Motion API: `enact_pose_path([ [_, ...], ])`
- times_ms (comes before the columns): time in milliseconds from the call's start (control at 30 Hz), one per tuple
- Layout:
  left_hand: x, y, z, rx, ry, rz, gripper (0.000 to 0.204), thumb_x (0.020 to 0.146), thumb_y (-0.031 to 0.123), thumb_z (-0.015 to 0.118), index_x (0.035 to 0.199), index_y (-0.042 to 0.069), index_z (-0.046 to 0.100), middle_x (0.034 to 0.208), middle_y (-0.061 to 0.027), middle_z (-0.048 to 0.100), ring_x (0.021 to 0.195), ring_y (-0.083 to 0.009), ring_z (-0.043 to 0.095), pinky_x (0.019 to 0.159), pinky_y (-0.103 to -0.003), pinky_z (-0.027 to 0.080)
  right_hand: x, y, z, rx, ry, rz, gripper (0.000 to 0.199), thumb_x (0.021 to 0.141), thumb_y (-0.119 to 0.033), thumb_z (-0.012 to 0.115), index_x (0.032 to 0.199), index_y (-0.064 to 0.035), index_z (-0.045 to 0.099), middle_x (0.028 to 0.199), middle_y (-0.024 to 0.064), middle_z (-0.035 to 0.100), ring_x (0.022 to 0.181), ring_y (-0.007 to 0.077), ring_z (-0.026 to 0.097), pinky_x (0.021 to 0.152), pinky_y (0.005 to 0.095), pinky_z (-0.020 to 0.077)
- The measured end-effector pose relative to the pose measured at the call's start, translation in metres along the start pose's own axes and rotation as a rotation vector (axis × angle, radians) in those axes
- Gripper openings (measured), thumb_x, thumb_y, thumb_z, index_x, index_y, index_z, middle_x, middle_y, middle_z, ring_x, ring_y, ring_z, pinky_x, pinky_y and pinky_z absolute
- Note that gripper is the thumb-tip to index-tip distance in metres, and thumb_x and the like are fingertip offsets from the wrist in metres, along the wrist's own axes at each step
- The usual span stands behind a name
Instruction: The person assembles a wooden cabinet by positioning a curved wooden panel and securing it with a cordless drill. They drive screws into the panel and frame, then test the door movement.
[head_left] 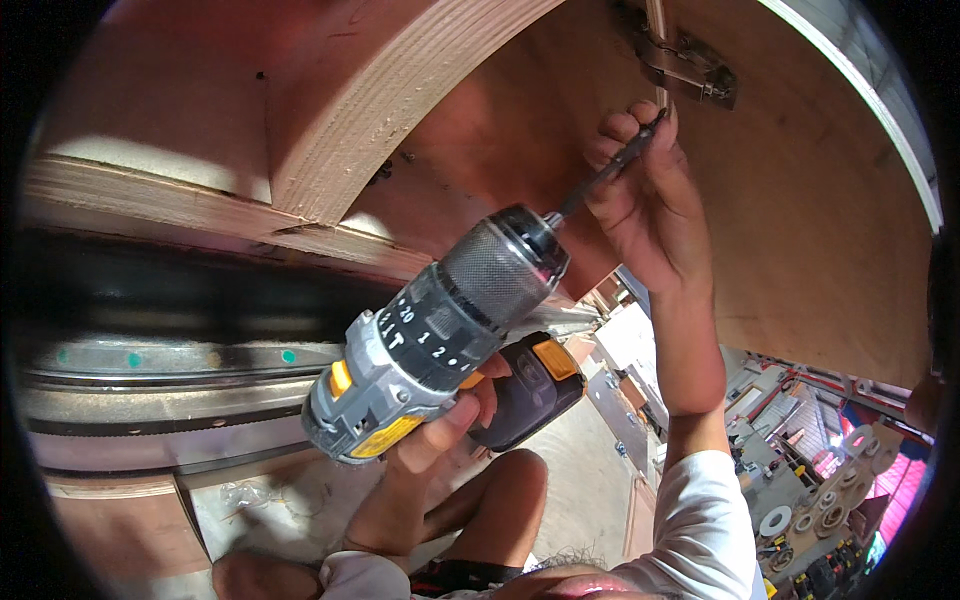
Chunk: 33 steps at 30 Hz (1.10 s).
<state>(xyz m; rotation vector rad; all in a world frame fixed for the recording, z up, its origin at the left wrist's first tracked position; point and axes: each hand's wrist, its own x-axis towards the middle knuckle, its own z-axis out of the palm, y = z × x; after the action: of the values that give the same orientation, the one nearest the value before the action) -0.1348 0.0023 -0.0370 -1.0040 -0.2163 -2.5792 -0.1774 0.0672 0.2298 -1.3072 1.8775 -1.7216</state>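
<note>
My left hand grips the handle of a grey, black and yellow cordless drill, its battery pack on the right side. A long dark driver bit sticks out of the chuck, slanting up and right. My right hand is raised, thumb and fingers closed round the bit near its tip. Whether a screw is also between the fingertips, I cannot make out. Just above the fingers, a metal hinge-like fitting sits on a brown wooden panel. A thin pale strip runs down at this fitting.
A curved wooden rib and a wooden rail frame the upper left. Below them runs a long metal rail with green dots. My bent knee is underneath. A workbench with tape rolls and tools stands at the lower right.
</note>
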Motion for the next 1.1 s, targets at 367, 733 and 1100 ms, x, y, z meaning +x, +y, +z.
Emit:
enact_pose_path([
  [367, 0.011, -0.02, 0.003, 0.156, 0.029, 0.006, 0.046, 0.087, 0.031, 0.068, 0.113, -0.006, 0.061, 0.106, -0.0167, 0.063, 0.067, -0.0151, 0.055, 0.061, -0.03, 0.043, -0.01, -0.015, 0.005, -0.156, 0.086, -0.087, 0.024, 0.101, -0.022, 0.058, 0.119, -0.0072, 0.056, 0.117, 0.0099, 0.061, 0.106, 0.0226, 0.064, 0.075, 0.0367, 0.0646],
  [733, 0.032, -0.023, 0.012, -0.053, -0.08, -0.034, 0.041, 0.093, 0.03, 0.065, 0.116, -0.002, 0.056, 0.108, -0.0122, 0.061, 0.07, -0.0131, 0.054, 0.065, -0.029, 0.044, -0.007, -0.015, 0.024, -0.312, 0.181, -0.145, 0.029, 0.102, -0.024, 0.057, 0.123, -0.0044, 0.059, 0.118, 0.0117, 0.064, 0.106, 0.0194, 0.065, 0.08, 0.0346, 0.0631],
  [1100, 0.056, -0.018, 0.013, -0.215, -0.12, -0.024, 0.041, 0.093, 0.026, 0.065, 0.119, -0.004, 0.054, 0.11, -0.0176, 0.061, 0.066, -0.0135, 0.057, 0.062, -0.029, 0.048, -0.017, -0.017, 0.053, -0.806, 0.218, -0.2, 0.061, 0.1, -0.027, 0.057, 0.15, -0.0003, 0.035, 0.151, 0.0239, 0.041, 0.134, 0.0297, 0.048, 0.097, 0.038, 0.0531],
])
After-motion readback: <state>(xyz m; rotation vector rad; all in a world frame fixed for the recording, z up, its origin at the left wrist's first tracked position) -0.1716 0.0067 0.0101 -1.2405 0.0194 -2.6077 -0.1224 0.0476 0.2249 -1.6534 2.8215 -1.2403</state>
